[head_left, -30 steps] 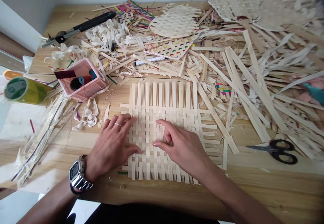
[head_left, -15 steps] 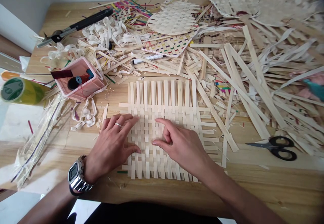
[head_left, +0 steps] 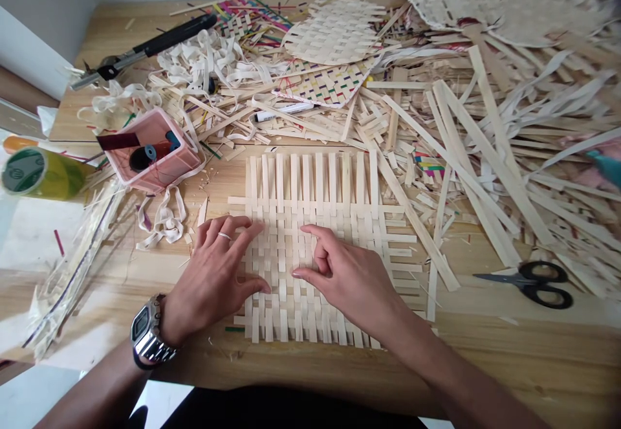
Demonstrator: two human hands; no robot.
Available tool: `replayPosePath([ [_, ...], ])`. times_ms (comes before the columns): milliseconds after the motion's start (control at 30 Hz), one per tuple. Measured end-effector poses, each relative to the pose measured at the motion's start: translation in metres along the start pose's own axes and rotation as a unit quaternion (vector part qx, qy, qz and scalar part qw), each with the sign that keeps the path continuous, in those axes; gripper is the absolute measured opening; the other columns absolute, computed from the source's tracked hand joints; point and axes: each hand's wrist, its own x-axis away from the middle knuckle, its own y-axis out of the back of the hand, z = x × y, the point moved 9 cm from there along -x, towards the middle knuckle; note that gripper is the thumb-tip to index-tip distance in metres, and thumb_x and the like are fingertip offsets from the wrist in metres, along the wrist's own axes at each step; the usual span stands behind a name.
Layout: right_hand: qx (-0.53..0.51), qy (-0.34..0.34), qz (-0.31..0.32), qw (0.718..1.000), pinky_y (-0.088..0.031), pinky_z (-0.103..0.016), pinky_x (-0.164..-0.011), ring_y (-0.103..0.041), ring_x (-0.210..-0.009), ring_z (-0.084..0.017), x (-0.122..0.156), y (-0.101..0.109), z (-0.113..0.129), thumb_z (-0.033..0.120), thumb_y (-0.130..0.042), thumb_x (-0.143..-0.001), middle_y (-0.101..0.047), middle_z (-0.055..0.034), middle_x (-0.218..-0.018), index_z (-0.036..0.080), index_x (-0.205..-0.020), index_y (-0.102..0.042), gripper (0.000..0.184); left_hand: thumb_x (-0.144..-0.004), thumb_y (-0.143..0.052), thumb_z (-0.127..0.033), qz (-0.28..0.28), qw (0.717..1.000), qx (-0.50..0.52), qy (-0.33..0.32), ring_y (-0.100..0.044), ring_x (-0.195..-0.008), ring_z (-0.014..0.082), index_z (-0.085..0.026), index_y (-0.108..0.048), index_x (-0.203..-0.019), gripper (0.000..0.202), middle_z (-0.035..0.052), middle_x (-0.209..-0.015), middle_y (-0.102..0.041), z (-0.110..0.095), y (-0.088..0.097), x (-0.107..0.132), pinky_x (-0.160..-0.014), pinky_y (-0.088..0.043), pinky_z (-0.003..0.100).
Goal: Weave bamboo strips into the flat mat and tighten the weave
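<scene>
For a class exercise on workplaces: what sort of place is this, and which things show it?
Probably a craft workspace for weaving: a woven mat with loose ends lies on the tabletop, near scissors and heaped pale strips.

The right hand (head_left: pixel 349 270) covers part of the mat (head_left: pixel 283 257), and I can't see the tips of its lower fingers, curled under the palm. The left hand (head_left: pixel 218 261) hides a stretch of the mat's left edge. Both forearms (head_left: pixel 446 361) run out of view at the bottom, as does the dark clothing (head_left: pixel 291 409) between them. The watch's (head_left: pixel 141 323) display and the marker's (head_left: pixel 286 112) print are too small to read. A pale weave (head_left: pixel 334 31) lies over part of a patterned one (head_left: pixel 330 86). At far right, a pink and teal bundle (head_left: pixel 605 165) is blurred and cut off.
</scene>
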Motion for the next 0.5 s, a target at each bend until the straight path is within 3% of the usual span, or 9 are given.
replayPosePath([
  [500,0.005,-0.004,0.023,1.000,-0.046,-0.029,-0.060,-0.064,-0.061,-0.015,-0.0009,-0.0013,-0.0003,0.028,-0.093,-0.086,-0.063,0.0093,-0.067,0.018,-0.144,-0.062,0.066,-0.070,-0.103,-0.045,0.005,1.000,0.002,-0.014,-0.054,-0.121,0.0394,-0.022,-0.053,-0.148,0.096,0.0167,-0.136,-0.055,-0.0005,-0.0053,-0.0003,-0.105,-0.050,0.063],
])
